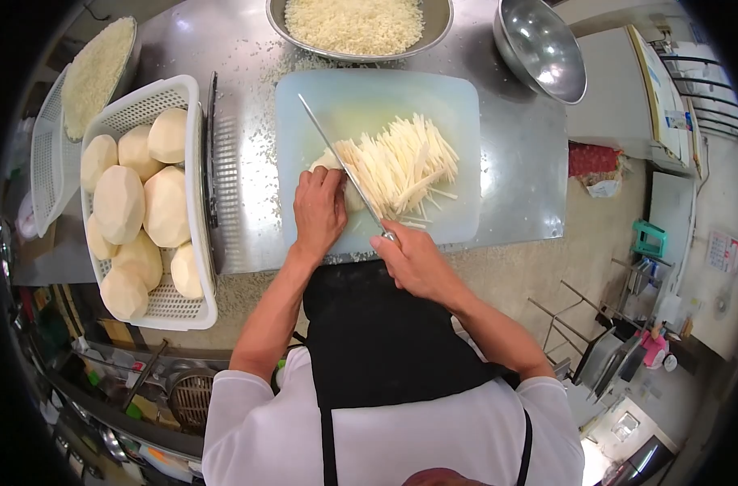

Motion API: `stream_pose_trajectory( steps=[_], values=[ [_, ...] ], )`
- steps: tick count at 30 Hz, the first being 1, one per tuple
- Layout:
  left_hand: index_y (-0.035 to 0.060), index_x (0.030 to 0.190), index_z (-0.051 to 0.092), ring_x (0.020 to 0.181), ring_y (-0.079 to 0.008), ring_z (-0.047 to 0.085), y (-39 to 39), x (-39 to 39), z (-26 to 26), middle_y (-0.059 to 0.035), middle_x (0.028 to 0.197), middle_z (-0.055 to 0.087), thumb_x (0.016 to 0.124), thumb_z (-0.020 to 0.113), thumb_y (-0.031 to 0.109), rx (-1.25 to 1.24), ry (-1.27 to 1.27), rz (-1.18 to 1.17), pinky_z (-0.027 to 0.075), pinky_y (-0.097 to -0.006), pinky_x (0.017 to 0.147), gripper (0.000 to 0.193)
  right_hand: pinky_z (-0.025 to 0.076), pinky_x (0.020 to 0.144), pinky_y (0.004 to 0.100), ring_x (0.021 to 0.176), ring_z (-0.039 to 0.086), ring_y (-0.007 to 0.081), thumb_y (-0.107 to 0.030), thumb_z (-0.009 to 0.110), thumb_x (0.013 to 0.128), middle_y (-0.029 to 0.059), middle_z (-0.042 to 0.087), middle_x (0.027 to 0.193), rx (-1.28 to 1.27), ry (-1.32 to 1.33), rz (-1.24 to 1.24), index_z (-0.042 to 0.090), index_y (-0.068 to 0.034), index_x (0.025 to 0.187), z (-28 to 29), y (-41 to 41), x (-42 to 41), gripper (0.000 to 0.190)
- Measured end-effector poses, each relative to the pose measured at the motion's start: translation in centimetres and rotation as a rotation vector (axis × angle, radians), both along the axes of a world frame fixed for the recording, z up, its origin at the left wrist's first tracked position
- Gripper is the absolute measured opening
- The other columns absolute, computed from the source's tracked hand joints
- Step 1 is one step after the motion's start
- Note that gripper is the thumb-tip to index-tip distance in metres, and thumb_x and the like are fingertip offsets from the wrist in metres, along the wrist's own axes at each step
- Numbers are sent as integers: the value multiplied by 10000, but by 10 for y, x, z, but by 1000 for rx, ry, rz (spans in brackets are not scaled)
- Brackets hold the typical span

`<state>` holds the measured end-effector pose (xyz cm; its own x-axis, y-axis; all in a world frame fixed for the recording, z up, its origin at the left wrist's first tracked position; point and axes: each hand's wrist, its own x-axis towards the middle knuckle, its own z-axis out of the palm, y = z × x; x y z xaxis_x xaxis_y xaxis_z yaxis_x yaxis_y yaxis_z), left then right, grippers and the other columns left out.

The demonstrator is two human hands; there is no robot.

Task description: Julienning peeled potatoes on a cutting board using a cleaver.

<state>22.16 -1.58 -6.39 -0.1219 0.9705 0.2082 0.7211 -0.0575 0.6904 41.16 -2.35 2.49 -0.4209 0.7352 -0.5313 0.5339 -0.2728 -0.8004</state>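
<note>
My right hand (414,258) grips the handle of a knife (335,157), its blade slanting up and to the left over a translucent cutting board (378,91). Just left of the blade, my left hand (320,206) presses with bent fingers on a pale peeled piece (327,160), perhaps sliced; the fingers partly hide it. A heap of thin pale vegetable strips (411,158) lies on the board along the blade's right side. A few loose strips lie at the heap's lower edge.
Left of the board, a white plastic basket (194,200) holds several peeled root vegetables (118,205). A metal bowl of white finely chopped food (353,27) stands beyond the board, another metal bowl (542,51) at the upper right. Crumbs litter the steel table (247,182).
</note>
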Motion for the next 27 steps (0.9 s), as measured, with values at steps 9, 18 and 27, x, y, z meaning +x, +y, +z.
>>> stream_pose_trajectory(
  steps=[9, 18, 27],
  values=[
    [24, 965, 616, 872, -364, 528, 0, -1, 2, -131, 929, 582, 801, 604, -92, 2, -28, -11, 451, -453, 765, 201, 521, 901, 462, 1003, 686, 480, -281, 572, 1032, 350, 690, 1016, 42, -15, 24, 593, 147, 1270, -3, 1, 1, 491],
    [11, 1008, 617, 900, -384, 517, 5, 12, -9, -167, 952, 571, 800, 583, -110, 55, -37, 30, 449, -462, 793, 243, 521, 907, 443, 1016, 682, 455, -291, 601, 1020, 331, 694, 1045, 58, -18, 18, 609, 146, 1252, -33, 22, 6, 495],
    [17, 1085, 650, 918, -364, 524, -1, 2, -10, -150, 980, 555, 785, 568, -119, 21, -34, -38, 445, -456, 819, 340, 491, 779, 481, 814, 620, 463, -275, 606, 1012, 302, 629, 862, 79, -20, 30, 625, 93, 1084, 3, 15, -1, 376]
  ],
)
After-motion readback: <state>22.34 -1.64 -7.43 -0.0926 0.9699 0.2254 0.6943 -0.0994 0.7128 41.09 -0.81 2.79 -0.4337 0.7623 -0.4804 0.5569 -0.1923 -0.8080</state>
